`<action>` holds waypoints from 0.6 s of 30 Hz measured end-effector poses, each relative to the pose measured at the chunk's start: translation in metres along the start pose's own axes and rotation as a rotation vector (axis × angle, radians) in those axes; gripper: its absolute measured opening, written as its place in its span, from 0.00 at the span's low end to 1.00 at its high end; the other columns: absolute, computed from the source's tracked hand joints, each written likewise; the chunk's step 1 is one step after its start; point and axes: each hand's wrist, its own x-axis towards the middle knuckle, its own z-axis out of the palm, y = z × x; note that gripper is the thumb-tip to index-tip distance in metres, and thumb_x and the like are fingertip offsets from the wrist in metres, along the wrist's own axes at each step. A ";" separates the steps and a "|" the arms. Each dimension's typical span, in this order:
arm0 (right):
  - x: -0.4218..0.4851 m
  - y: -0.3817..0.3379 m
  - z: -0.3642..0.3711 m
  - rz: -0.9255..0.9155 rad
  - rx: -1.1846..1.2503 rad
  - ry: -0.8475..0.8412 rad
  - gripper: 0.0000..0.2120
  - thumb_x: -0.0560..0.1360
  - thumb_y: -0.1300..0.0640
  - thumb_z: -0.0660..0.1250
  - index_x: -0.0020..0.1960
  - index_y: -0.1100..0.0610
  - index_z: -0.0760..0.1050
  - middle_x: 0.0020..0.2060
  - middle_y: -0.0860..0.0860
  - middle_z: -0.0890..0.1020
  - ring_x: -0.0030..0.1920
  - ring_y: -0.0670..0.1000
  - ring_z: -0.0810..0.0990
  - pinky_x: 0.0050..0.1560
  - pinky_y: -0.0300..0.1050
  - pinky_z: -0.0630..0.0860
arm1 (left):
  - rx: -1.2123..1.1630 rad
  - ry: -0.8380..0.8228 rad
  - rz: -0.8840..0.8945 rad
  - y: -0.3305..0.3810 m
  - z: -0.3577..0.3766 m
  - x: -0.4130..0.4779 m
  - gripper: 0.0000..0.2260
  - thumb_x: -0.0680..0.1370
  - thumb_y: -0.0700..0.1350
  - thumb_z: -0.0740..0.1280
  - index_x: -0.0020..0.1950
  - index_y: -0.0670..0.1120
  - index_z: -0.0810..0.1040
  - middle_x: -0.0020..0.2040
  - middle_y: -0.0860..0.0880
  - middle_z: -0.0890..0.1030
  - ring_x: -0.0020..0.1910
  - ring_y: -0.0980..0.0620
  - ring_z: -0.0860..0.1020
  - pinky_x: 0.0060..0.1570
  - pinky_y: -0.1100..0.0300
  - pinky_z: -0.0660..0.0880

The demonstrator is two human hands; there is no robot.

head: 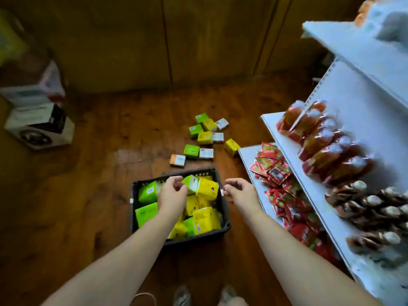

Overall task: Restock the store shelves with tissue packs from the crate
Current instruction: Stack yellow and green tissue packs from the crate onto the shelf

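A black plastic crate [224, 208] stands on the wooden floor, filled with several green and yellow tissue packs [204, 219]. My left hand [173, 195] hovers over the crate's middle with loosely curled fingers, next to a green pack [191, 184] standing at the far side; I cannot see it holding anything. My right hand [239, 191] hangs above the crate's right rim, fingers loosely curled, with nothing in it. White store shelves [331, 219] rise on the right.
Several loose green, yellow and white tissue packs [205, 138] lie scattered on the floor beyond the crate. The shelves carry red sachets [278, 171], orange bags [320, 140] and brown bottles [375, 206]. Cardboard boxes [39, 127] stand at the left. Wooden panels back the scene.
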 end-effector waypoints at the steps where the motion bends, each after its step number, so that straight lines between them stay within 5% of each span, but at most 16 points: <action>1: 0.012 0.005 0.012 0.025 -0.013 -0.023 0.10 0.74 0.67 0.65 0.41 0.52 0.76 0.37 0.54 0.80 0.35 0.49 0.78 0.36 0.41 0.73 | -0.011 0.009 -0.041 -0.009 -0.003 0.011 0.12 0.76 0.38 0.64 0.59 0.43 0.76 0.49 0.47 0.79 0.48 0.43 0.78 0.50 0.52 0.74; 8: 0.099 0.047 0.090 0.176 -0.120 -0.245 0.06 0.76 0.65 0.63 0.51 0.58 0.75 0.39 0.49 0.78 0.38 0.48 0.77 0.38 0.38 0.72 | -0.093 0.146 -0.277 -0.080 -0.011 0.081 0.11 0.76 0.36 0.65 0.59 0.39 0.77 0.50 0.45 0.78 0.49 0.49 0.76 0.50 0.61 0.69; 13: 0.140 0.096 0.155 0.258 -0.228 -0.364 0.07 0.75 0.63 0.65 0.48 0.52 0.75 0.47 0.52 0.79 0.52 0.54 0.79 0.52 0.48 0.74 | -0.082 0.217 -0.440 -0.154 -0.018 0.129 0.11 0.75 0.34 0.66 0.57 0.37 0.78 0.53 0.39 0.80 0.55 0.42 0.78 0.52 0.58 0.70; 18: 0.176 0.168 0.234 0.364 -0.330 -0.518 0.08 0.75 0.64 0.66 0.51 0.54 0.74 0.47 0.52 0.78 0.48 0.50 0.77 0.44 0.38 0.69 | -0.025 0.209 -0.572 -0.248 -0.017 0.195 0.12 0.76 0.36 0.66 0.59 0.38 0.77 0.55 0.39 0.80 0.56 0.41 0.77 0.54 0.54 0.72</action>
